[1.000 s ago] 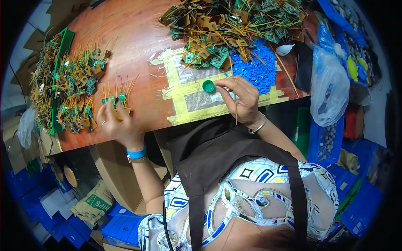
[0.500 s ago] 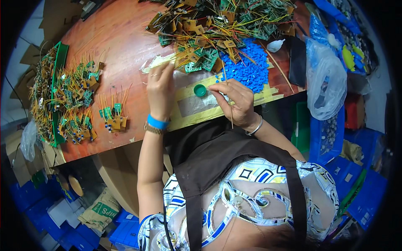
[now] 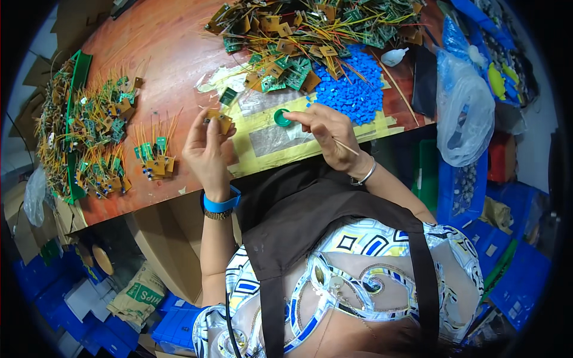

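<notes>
1. The small green cap [image 3: 279, 118] sits on the table, on the taped patch in front of the person, and serves here as landmark.
2. The left hand [image 3: 206, 149] is left of the cap, thumb and fingers pinching a tan circuit board [image 3: 222, 122] well apart from it. A small green circuit board [image 3: 228, 96] shows just above the fingertips, up and left of the cap; whether the two boards are joined, I cannot tell.
3. The right hand [image 3: 333, 132] is just right of the cap, partly curled, a fingertip at the rim; whether it presses inside, I cannot tell. The same hand holds a thin wooden stick [image 3: 346, 147], whose tail pokes out toward the wrist, right of and below the cap.
4. Yellow tape [image 3: 271, 156] runs below the cap.
5. A pile of small blue plastic pieces [image 3: 353, 86] lies up and right of the cap.
6. Beyond the cap spreads a large heap of wired circuit boards [image 3: 322, 33].
7. Well left of the cap stands a small cluster of wired boards [image 3: 156, 160], with a green divider [image 3: 76, 113] farther left.
8. Far right of the cap hangs a clear plastic bag [image 3: 465, 128].
</notes>
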A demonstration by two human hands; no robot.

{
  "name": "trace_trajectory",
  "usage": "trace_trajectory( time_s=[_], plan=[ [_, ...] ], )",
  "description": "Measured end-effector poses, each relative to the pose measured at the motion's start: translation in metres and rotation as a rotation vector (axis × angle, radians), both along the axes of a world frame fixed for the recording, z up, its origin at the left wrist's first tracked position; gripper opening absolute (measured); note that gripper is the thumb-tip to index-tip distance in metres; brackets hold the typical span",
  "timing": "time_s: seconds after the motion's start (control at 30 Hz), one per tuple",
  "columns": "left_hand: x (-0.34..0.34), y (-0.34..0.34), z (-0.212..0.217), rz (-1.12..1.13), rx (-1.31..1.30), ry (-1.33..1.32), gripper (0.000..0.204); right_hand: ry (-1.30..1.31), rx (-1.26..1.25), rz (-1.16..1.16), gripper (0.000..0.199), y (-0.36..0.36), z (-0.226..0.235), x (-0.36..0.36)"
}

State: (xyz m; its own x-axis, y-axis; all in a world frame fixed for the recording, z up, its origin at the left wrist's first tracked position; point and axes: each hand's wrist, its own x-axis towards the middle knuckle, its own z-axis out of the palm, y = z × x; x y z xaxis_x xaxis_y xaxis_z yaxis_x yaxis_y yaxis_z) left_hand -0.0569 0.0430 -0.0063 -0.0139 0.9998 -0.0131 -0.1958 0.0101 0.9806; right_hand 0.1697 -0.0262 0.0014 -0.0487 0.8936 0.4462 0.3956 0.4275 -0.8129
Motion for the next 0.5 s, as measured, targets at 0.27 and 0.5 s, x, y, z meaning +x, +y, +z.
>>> trace_trajectory(
  time_s=[0.27,0.5],
  plan=[
    [0.014,-0.017,0.008,0.073,0.309,0.163,0.029,0.006,-0.143,-0.030,0.041,-0.002,-0.021,-0.003],
    [0.025,-0.024,0.000,-0.113,0.015,0.084,0.033,0.176,-0.066,0.020,0.047,-0.005,0.002,-0.004]
  ],
)
